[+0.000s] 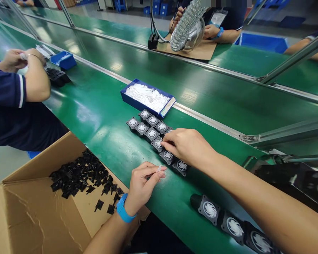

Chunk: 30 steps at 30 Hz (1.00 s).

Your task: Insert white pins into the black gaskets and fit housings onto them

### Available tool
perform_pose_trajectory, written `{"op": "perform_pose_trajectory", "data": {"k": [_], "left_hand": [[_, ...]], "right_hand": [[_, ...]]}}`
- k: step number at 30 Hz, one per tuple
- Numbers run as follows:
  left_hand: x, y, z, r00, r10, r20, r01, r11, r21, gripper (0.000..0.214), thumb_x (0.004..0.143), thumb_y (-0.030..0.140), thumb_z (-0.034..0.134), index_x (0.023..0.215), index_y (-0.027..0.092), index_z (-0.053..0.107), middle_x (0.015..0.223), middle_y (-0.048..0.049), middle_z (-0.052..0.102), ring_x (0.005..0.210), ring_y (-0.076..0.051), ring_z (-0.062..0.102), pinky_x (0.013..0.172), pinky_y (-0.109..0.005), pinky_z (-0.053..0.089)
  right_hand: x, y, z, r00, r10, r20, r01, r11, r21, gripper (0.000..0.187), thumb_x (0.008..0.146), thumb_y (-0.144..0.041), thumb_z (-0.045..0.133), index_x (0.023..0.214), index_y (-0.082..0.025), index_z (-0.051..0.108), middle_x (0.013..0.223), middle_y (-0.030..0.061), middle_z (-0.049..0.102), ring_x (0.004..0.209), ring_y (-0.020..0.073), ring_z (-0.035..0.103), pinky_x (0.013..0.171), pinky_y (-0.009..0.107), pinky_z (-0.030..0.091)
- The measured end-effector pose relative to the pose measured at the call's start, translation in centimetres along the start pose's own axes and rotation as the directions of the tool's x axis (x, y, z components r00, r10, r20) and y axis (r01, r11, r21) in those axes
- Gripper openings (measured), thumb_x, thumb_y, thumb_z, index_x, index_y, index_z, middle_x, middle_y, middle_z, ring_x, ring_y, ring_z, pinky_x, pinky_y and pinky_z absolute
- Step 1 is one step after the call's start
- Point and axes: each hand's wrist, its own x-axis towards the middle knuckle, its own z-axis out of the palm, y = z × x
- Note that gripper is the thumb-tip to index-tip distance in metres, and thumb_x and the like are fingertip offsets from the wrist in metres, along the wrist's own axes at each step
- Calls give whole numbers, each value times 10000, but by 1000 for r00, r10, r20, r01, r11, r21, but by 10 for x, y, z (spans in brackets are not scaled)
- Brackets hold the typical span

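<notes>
My left hand (pixel 143 181) hovers over the near edge of the green belt (pixel 108 116), fingers pinched on a small clear plastic piece (pixel 159 169). A blue wristband sits on that wrist. My right hand (pixel 187 144) rests fingers-down on a double row of black square parts with white swirl inserts (pixel 148 128), its fingertips pressed together on one part in the row. Whether it grips that part is hidden.
A blue tray of small white pieces (pixel 147 97) lies behind the row. Three more black swirl parts (pixel 234 225) lie near right. A cardboard box of loose black parts (pixel 76 176) stands at my left. Co-workers sit at left (pixel 21 67) and across the belt (pixel 217 31).
</notes>
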Motion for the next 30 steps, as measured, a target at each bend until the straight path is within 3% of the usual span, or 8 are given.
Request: {"op": "perform_pose_trajectory", "data": {"k": [4, 8, 12, 16, 19, 22, 25, 30], "left_hand": [[0, 1, 0, 1000, 3, 1, -3, 1000, 4, 214, 905, 353, 661, 875, 188, 794, 796, -61, 695, 697, -151, 666, 651, -271, 552], [0, 1, 0, 1000, -9, 6, 9, 1000, -5, 224, 903, 370, 660, 932, 191, 792, 791, -65, 690, 721, -169, 672, 637, -278, 562], [0, 1, 1, 1000, -6, 2, 6, 1000, -12, 236, 903, 365, 660, 1000, 187, 782, 788, -62, 688, 686, -161, 674, 617, -270, 564], [-1, 4, 1, 1000, -3, 0, 3, 1000, -26, 245, 923, 355, 631, 1030, 186, 773, 800, -61, 679, 688, -155, 679, 607, -256, 563], [-1, 7, 0, 1000, 11, 8, -11, 1000, -21, 257, 935, 358, 610, 1037, 181, 766, 809, -58, 679, 655, -138, 657, 606, -251, 562], [0, 11, -2, 999, 36, 24, -36, 999, 3, 286, 948, 374, 586, 912, 164, 776, 766, -56, 676, 627, -130, 630, 607, -247, 551], [1, 13, -2, 999, 37, 37, -37, 999, 13, 354, 959, 397, 561, 806, 155, 769, 733, -59, 674, 610, -130, 622, 603, -248, 547], [0, 9, -2, 1000, -22, -15, 20, 995, -101, 321, 906, 438, 636, 884, 149, 775, 724, -52, 671, 553, -126, 627, 529, -243, 541]], "right_hand": [[0, 0, -2, 989, 74, -130, -65, 995, 76, 391, 860, -558, 622, 861, -171, 680, 806, 40, 693, 718, 154, 617, 610, 248, 344], [2, -4, -4, 988, 8, -152, -4, 1000, 23, 270, 946, -374, 538, 858, -167, 687, 802, 54, 696, 768, 173, 640, 628, 260, 348], [2, -4, 0, 994, -42, -101, 50, 995, 83, 206, 945, -233, 514, 948, -187, 715, 858, 43, 718, 801, 167, 668, 671, 255, 421], [-6, -1, 1, 985, -136, -103, 151, 976, 156, 311, 899, -98, 501, 1115, -190, 706, 1053, 48, 718, 978, 193, 666, 823, 291, 492], [-17, -3, -6, 973, -151, -174, 201, 927, 317, 328, 917, -155, 522, 1206, -189, 672, 1175, 44, 683, 1078, 187, 636, 919, 305, 492], [-27, -10, -14, 988, -149, -41, 148, 830, 539, 272, 902, -299, 614, 1146, -219, 703, 1042, 12, 723, 915, 135, 678, 789, 232, 507], [-31, -16, -15, 980, -169, 104, 51, 723, 689, 170, 896, -270, 612, 994, -213, 739, 854, -18, 732, 747, 92, 674, 670, 186, 476], [-28, -15, -9, 987, -81, 135, -55, 628, 777, 140, 874, -251, 608, 861, -177, 726, 765, -15, 706, 683, 84, 635, 628, 180, 450]]}}
